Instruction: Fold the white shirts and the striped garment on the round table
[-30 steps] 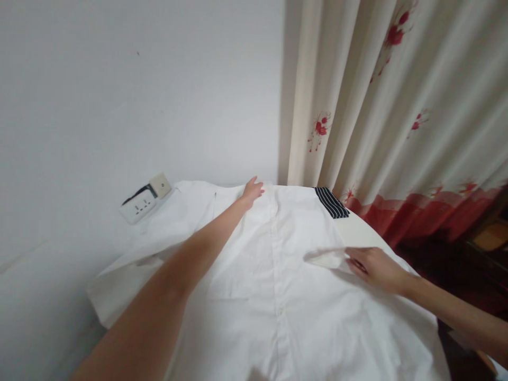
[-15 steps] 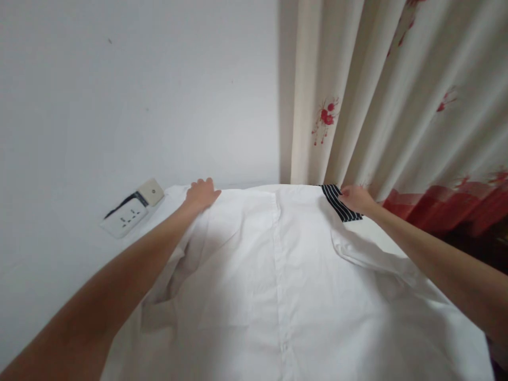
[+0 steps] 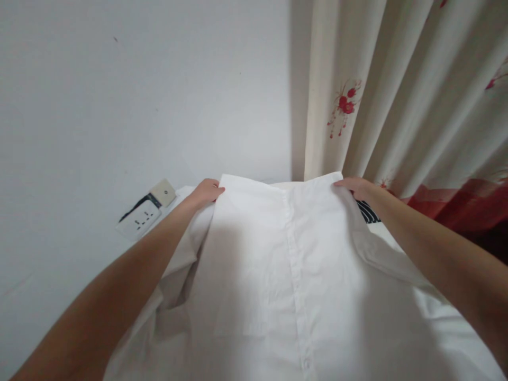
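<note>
A white button-up shirt (image 3: 257,264) lies spread out in front of me, its row of buttons running up the middle. My left hand (image 3: 208,191) pinches the far left corner of the shirt. At the far right corner, my right hand (image 3: 353,185) grips the cloth between thumb and fingers. Both corners are raised, and the far edge dips between them. Behind my right wrist shows part of a black-and-white striped cloth (image 3: 368,211). Folds of a sleeve (image 3: 180,264) lie beneath my left forearm.
A pale wall (image 3: 159,95) rises behind the far edge of the shirt. On it, at left, is a white power socket (image 3: 141,217) beside a beige switch plate (image 3: 162,193). A cream curtain (image 3: 373,95) with red flowers and a red lower band hangs at right.
Both hands have closed on the shirt's far corners and lifted them. My right hand has left the striped cloth. The view has shifted slightly left.
</note>
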A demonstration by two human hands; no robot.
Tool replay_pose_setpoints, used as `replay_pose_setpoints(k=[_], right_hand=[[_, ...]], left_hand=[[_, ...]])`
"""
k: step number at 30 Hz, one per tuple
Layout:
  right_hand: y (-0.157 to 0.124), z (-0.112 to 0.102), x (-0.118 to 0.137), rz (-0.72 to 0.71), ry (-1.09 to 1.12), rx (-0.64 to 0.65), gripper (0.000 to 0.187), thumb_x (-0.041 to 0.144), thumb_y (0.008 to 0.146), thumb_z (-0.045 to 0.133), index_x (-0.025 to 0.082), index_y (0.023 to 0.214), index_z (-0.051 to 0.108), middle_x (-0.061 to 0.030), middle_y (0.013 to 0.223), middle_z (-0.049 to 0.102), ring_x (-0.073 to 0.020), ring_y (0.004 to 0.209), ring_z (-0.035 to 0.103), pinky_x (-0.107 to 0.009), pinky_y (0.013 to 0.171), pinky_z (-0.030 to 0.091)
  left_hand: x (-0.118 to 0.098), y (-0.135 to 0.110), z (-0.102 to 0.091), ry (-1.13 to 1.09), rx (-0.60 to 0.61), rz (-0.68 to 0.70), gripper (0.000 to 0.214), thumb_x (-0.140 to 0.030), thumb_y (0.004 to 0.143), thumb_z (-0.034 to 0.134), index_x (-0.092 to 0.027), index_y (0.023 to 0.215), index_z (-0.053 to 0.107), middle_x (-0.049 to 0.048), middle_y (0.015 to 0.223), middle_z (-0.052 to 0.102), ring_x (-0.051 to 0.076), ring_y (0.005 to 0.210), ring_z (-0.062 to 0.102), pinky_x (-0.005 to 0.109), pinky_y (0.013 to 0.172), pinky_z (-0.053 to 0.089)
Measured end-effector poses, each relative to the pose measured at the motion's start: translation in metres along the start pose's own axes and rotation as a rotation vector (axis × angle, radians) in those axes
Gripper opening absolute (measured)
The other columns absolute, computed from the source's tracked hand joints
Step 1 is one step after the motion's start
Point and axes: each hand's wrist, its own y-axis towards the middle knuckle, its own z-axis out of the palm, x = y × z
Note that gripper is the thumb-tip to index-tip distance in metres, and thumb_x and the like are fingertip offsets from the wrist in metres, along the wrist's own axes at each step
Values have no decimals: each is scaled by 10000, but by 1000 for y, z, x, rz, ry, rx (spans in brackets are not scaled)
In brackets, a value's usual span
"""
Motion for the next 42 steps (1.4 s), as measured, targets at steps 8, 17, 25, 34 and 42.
replay_pose_setpoints(k=[8,17,25,34,42], right_hand=[[6,0,15,-147,-166,-281,215,223,745,781,123,905,678,-42,781,661,-163,694,609,-262,616,499],[-68,71,1,-638,-904,-151,509,439,989,430,173,1421,483,-187,1543,407,-329,1420,348,-514,1120,314],[-89,99,-16,-473,-987,179,613,526,1032,217,222,1555,322,-132,1649,251,-279,1514,213,-539,1169,241],[-153,118,-14,-743,-946,117,538,383,1006,360,146,1478,466,-164,1602,348,-306,1503,238,-524,1199,158],[-202,88,2,-815,-871,51,517,298,1013,342,109,1479,462,-167,1629,286,-292,1523,189,-512,1211,163]], left_hand=[[-4,10,10,249,-107,-35,300,-308,897,578,-178,1164,623,148,1179,691,288,1100,647,359,918,493],[-80,-63,110,309,-109,512,559,-404,1032,346,-172,1540,341,139,1602,359,286,1475,321,472,1201,244],[-96,-78,160,223,140,412,635,-596,1015,261,-304,1578,287,65,1670,197,348,1530,158,579,1207,162],[-112,-107,162,157,100,520,612,-531,1024,285,-259,1572,296,77,1661,233,330,1529,174,593,1201,173],[-119,-157,115,183,108,514,573,-422,1036,290,-211,1569,296,110,1646,267,316,1527,191,567,1204,197]])
